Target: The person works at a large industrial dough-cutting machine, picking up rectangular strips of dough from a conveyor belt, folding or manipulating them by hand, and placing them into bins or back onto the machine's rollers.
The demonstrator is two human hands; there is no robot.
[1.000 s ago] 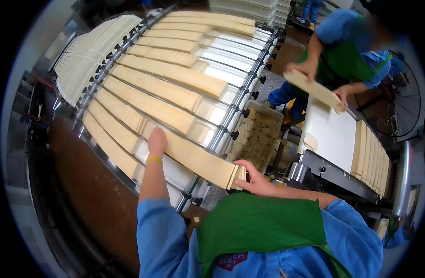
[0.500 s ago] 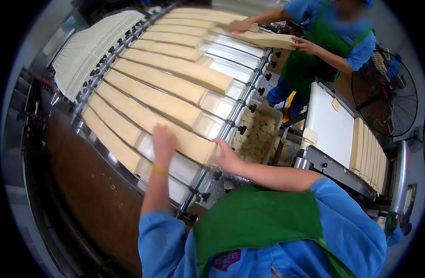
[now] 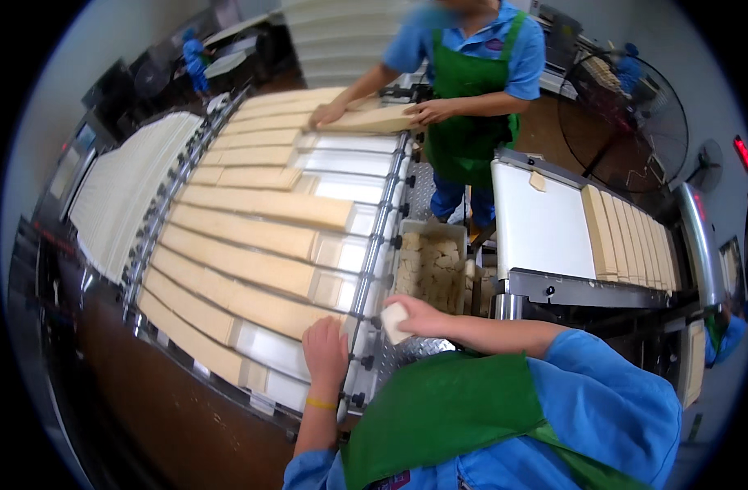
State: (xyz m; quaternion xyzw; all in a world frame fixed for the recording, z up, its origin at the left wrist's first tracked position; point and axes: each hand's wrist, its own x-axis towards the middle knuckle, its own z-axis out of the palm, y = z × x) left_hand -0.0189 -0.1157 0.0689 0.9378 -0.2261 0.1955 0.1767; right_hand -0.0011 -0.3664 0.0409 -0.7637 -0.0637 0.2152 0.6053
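Long pale dough strips (image 3: 241, 237) lie side by side on a white conveyor with thin dividers between them. My left hand (image 3: 325, 353) is at the near right end of one strip (image 3: 251, 300), its fingers bent over that end and gripping it. Past the conveyor's edge bar, my right hand (image 3: 416, 317) pinches a small block-shaped piece of dough (image 3: 395, 322) between thumb and fingers. Beyond that hand stands a bin (image 3: 465, 237) with many dough scraps in it.
Across the conveyor a co-worker in a green apron (image 3: 472, 90) holds another dough strip (image 3: 366, 121) with both hands. A metal rod (image 3: 382, 237) with black knobs runs along the conveyor's edge. At right stands a second white belt (image 3: 541, 229) with dough slabs (image 3: 627, 237). Farther back is a large fan (image 3: 623, 122).
My right hand has come away from the strip's end with a small dough piece. My left hand has moved right to that end. The whole view has shifted; the co-worker still holds a strip.
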